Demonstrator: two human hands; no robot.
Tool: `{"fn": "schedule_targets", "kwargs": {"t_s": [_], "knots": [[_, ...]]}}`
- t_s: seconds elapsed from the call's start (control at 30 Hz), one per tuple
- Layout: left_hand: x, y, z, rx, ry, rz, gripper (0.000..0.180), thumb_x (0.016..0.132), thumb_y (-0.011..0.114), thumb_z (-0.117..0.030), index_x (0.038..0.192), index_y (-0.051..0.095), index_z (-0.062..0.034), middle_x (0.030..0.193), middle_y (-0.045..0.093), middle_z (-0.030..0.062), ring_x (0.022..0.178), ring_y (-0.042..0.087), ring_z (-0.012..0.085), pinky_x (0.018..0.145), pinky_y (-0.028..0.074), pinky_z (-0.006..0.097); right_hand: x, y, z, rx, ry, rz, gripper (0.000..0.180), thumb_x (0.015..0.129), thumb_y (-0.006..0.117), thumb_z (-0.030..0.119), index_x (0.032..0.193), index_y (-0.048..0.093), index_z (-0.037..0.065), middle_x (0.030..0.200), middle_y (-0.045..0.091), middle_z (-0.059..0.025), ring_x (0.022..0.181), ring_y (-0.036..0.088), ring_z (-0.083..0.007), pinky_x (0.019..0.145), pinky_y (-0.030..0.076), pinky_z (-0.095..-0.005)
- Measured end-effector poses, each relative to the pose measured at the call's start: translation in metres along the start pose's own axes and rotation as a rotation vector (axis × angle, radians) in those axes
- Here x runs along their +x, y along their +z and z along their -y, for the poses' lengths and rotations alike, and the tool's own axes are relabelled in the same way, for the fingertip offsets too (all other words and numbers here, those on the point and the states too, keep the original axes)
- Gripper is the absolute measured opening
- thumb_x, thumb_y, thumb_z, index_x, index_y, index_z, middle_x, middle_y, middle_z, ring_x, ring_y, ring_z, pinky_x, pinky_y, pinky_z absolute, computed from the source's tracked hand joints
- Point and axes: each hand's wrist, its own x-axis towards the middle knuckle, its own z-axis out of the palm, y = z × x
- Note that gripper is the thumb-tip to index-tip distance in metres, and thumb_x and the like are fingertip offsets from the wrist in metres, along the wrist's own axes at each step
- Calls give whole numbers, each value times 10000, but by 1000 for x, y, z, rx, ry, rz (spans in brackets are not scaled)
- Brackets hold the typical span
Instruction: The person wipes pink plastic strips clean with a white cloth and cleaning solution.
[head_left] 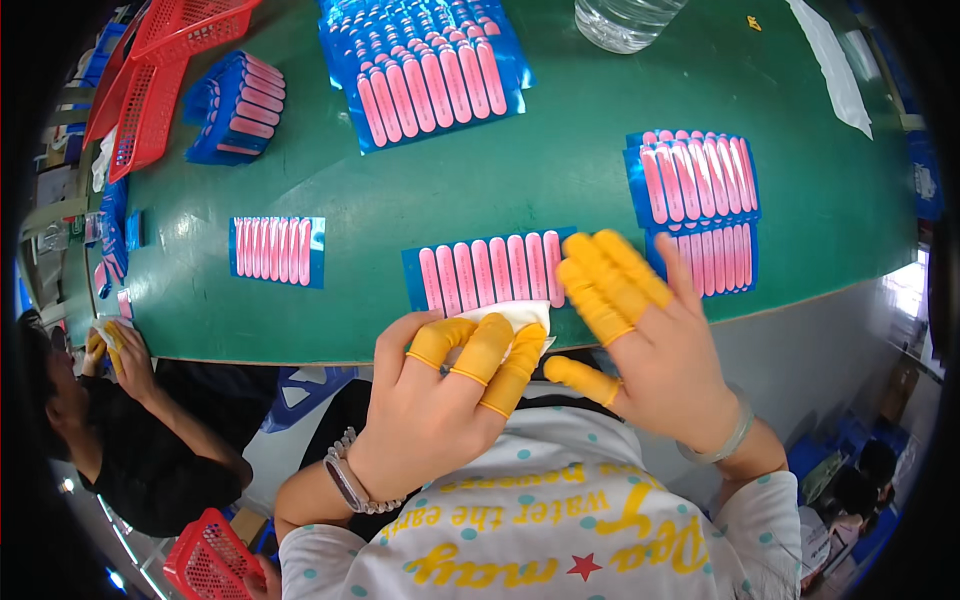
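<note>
In front of me, near the table's edge, lies a blue sheet with a row of pink rounded strips. My left hand, in yellow finger cots, is closed on a folded white cloth at the sheet's near edge. My right hand, also in yellow finger cots, is spread with its fingertips over the sheet's right end; no held thing shows in it. Just beyond that hand sits a stack of similar pink-stripped sheets. What lies under the left fingers is hidden.
A single sheet lies to the left. Farther back are a curled bundle, a larger pile and a clear water container. Red baskets stand far left. At the left, a co-worker's hands hold something white.
</note>
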Motion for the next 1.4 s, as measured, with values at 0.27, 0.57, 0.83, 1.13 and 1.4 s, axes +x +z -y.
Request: {"fn": "schedule_targets", "kwargs": {"t_s": [0.27, 0.57, 0.83, 1.13, 1.4], "knots": [[47, 8, 11, 161, 19, -12, 394, 711, 703, -136, 1098, 763, -103, 1095, 620, 33, 991, 569, 245, 946, 391, 461, -10, -1, -1, -131, -2, -15, 606, 821, 755, 390, 1288, 642, 22, 1383, 605, -96, 1359, 505, -287, 1175, 251, -581], [53, 17, 14, 215, -5, -84, 368, 714, 705, -113, 1075, 776, -128, 1110, 620, 32, 1012, 564, 241, 963, 360, 460, -14, 2, 4, -130, 25, -13, 606, 789, 768, 368, 1261, 651, 7, 1376, 606, -99, 1341, 516, -277, 1166, 250, -599], [18, -1, -13, -80, -67, 107, 401, 674, 716, -91, 1070, 775, -119, 1094, 638, 37, 985, 568, 240, 935, 349, 463, -13, 3, 5, -166, 4, -6, 629, 760, 774, 357, 1256, 645, -8, 1391, 596, -106, 1351, 508, -285, 1161, 259, -599], [-13, -31, 18, -211, -191, 86, 393, 714, 685, -4, 1081, 765, -121, 1066, 638, 69, 983, 566, 271, 935, 371, 453, -6, -9, -2, -41, 19, 55, 645, 768, 755, 327, 1313, 615, 13, 1416, 571, -97, 1362, 493, -268, 1151, 291, -541], [-29, 2, 42, -257, -457, -440, 324, 801, 672, 76, 1098, 747, -26, 1083, 634, 121, 979, 550, 281, 835, 452, 348, -21, 5, -6, -142, -269, -66, 446, 743, 691, 164, 1188, 713, 168, 1236, 632, 14, 1070, 554, -177, 776, 437, -307]]}}
